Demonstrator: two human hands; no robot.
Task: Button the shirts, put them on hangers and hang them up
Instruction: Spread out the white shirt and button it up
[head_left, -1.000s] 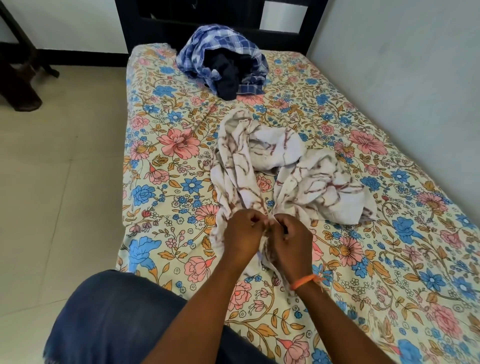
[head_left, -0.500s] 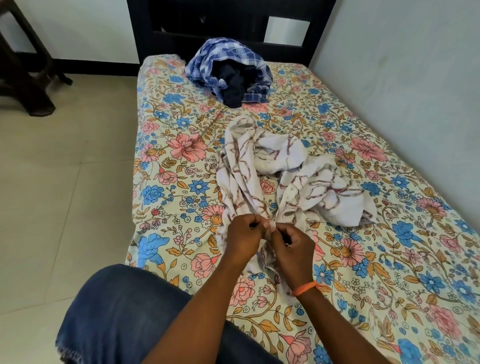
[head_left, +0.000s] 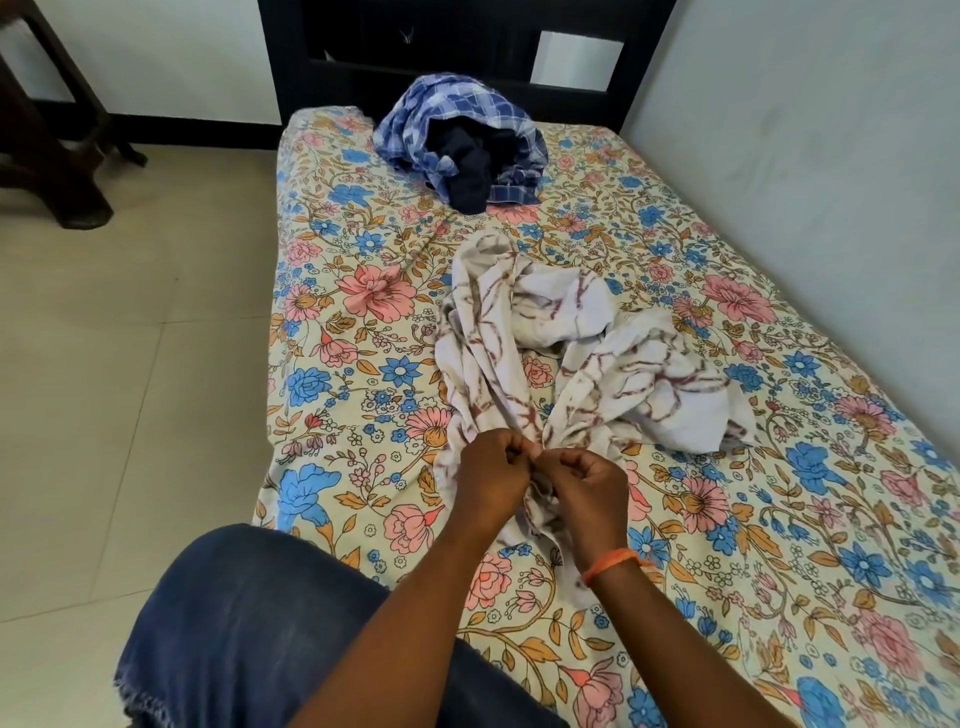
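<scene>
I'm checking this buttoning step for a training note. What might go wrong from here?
The white patterned shirt lies crumpled, so the left hand and right hand, pinching its edges close together, may match a button to the wrong hole. The pinch hides the button itself. No hanger shows, so it may end up piled like the blue checked shirt.

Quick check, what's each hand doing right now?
Left hand: fingers curled, pinching the front edge of the white patterned shirt.
Right hand: fingers curled, pinching the same shirt's edge beside the left.
</scene>
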